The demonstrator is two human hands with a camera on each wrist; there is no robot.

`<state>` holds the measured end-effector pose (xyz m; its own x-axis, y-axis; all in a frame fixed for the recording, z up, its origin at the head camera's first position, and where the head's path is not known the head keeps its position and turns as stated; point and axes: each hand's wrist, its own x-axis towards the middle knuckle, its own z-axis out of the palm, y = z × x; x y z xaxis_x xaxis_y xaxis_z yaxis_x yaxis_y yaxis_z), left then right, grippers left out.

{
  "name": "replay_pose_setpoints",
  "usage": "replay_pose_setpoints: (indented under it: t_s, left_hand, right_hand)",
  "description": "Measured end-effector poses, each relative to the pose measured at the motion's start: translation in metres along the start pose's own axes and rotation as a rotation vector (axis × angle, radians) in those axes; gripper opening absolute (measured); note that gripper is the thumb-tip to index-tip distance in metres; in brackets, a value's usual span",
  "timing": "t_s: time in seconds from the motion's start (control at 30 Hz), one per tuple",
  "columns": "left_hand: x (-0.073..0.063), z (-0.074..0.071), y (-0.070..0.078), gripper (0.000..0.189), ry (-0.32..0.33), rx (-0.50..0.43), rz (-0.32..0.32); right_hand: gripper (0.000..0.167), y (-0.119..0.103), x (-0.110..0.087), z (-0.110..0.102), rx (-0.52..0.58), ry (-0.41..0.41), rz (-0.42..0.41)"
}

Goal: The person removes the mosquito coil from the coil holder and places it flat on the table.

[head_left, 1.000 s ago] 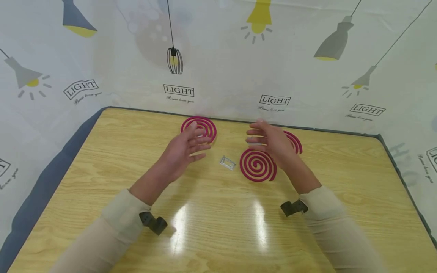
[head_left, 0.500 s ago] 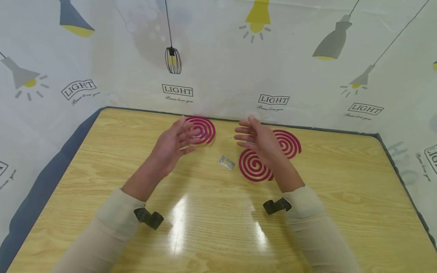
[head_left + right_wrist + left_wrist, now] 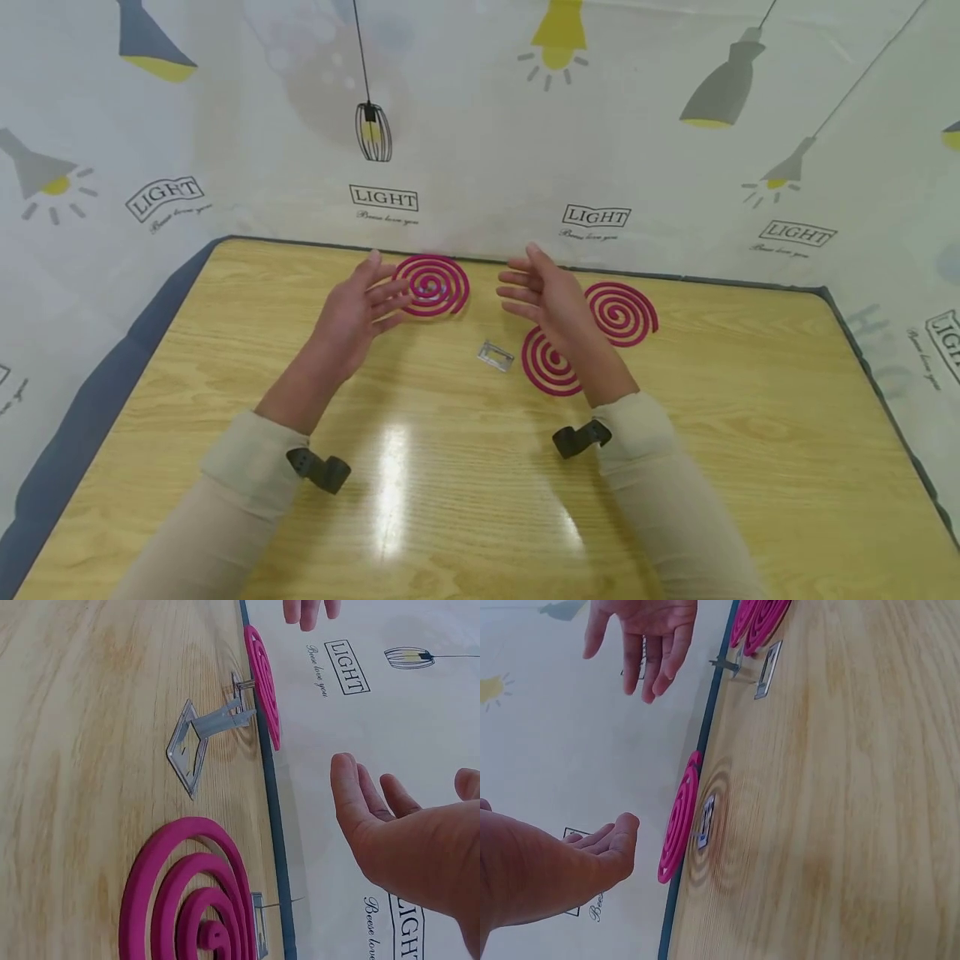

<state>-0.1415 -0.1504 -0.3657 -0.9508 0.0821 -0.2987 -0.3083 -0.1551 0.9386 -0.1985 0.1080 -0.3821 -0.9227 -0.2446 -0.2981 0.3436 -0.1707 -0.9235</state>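
Three pink mosquito coils are on the wooden table: a left coil [image 3: 452,286], a front right coil [image 3: 542,372] and a back right coil [image 3: 621,314]. In the left wrist view the left coil sits raised on a small metal stand [image 3: 707,821]. Between the coils lies a bare metal coil stand [image 3: 496,356], whose bent-up tab shows in the right wrist view. My left hand [image 3: 347,321] hovers beside the left coil, fingers extended, holding nothing. Above the front right coil, partly hiding it, my right hand [image 3: 555,300] is likewise spread and holds nothing.
Behind the table's dark back edge [image 3: 690,277] rises a pale cloth [image 3: 480,125] printed with lamps. Another metal stand [image 3: 259,922] with a thin prong shows beside the near coil in the right wrist view. Glare streaks the table's front [image 3: 393,483].
Both hands have drifted left and slightly away from me. The back right coil, partly covered before, is now uncovered, and more of the left coil shows. Coils and stand stay put.
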Motion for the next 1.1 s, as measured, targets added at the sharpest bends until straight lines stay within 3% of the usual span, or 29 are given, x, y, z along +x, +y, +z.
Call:
replay_pose_setpoints:
  t_s: [0.57, 1.1]
  left_hand:
    - [0.01, -0.017, 0.004, 0.076, 0.055, -0.047, -0.005]
    - [0.028, -0.027, 0.006, 0.078, 0.118, -0.05, -0.079]
  right_hand:
    - [0.067, 0.004, 0.029, 0.007, 0.035, 0.049, 0.06]
    - [0.067, 0.007, 0.046, 0.009, -0.028, 0.048, 0.148]
